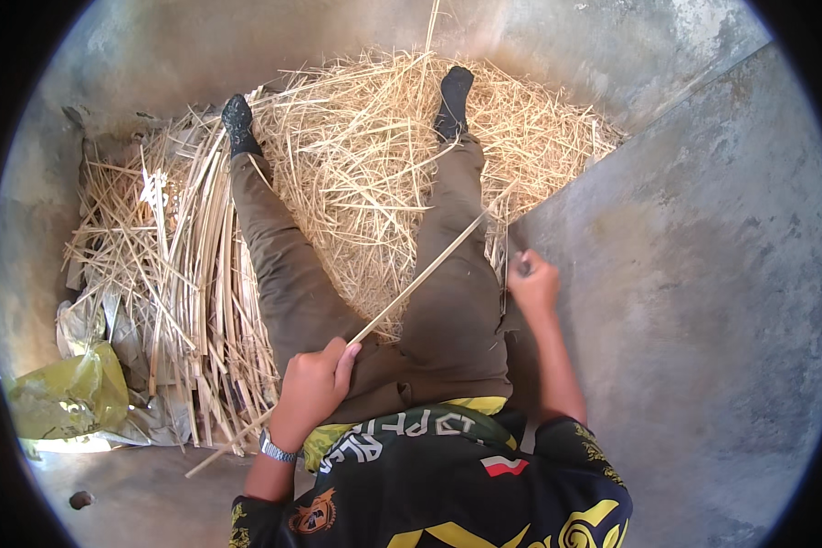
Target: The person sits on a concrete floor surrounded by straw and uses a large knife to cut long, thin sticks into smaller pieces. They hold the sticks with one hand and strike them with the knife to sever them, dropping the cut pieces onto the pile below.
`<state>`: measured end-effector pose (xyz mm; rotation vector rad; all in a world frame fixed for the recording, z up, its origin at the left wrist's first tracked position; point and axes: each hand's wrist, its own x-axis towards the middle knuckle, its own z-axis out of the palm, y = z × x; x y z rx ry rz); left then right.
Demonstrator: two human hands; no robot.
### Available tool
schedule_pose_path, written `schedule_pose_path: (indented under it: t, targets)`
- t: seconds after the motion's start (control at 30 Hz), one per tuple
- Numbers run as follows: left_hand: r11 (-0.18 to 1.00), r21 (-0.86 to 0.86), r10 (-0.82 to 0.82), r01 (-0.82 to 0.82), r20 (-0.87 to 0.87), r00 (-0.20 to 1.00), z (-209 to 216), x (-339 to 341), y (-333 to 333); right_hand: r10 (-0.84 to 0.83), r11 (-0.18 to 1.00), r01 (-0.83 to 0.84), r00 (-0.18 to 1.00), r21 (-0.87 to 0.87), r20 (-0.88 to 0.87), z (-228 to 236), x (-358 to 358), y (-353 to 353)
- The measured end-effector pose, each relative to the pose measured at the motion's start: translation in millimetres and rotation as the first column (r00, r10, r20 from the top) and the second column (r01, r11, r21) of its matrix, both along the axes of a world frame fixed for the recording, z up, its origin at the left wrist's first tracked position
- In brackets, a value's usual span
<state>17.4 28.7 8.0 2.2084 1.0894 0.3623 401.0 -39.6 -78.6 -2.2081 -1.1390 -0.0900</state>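
My left hand (314, 387) is closed around a long, pale bamboo strip (420, 280). The strip slants up and to the right across my lap, and its other end passes under my left wrist toward the lower left. My right hand (533, 279) grips a dark-handled knife (522, 267) beside my right thigh. Motion smears the knife's blade, so its shape and whether it touches the strip's far end cannot be made out.
Curly pale shavings (347, 137) heap around my outstretched legs. On the left lies a bundle of long bamboo strips (215, 265), with a yellow plastic bag (73, 393) beside it. Grey concrete walls (703, 274) stand to the right and ahead.
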Motion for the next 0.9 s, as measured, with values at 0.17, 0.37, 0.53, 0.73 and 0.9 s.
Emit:
schedule_pose_path:
  t: [0.17,0.37,0.53,0.73,0.9]
  targets:
    - [0.979,-0.200,0.078,-0.048,0.144,0.987,-7.8,3.9,-10.7,-0.024,0.992,0.015,0.997,0.127,0.068,15.5,-27.4,5.9]
    - [0.964,-0.250,0.172,-0.094,0.311,0.935,6.1,29.8,0.6,0.413,0.866,-0.478,0.849,0.146,0.328,44.8,-47.4,30.7]
    - [0.809,-0.585,0.284,0.057,0.473,0.834,2.8,46.4,20.9,0.353,0.877,-0.434,0.874,0.209,0.333,58.2,-73.1,48.1]
    - [0.431,-0.867,0.474,0.252,0.455,0.754,16.7,54.4,31.3,0.201,0.938,-0.267,0.938,0.219,0.284,68.5,-68.3,74.5]
    - [0.342,-0.886,0.510,0.314,0.456,0.730,14.1,52.5,39.7,0.227,0.911,-0.304,0.933,0.279,0.278,67.7,-68.7,89.6]
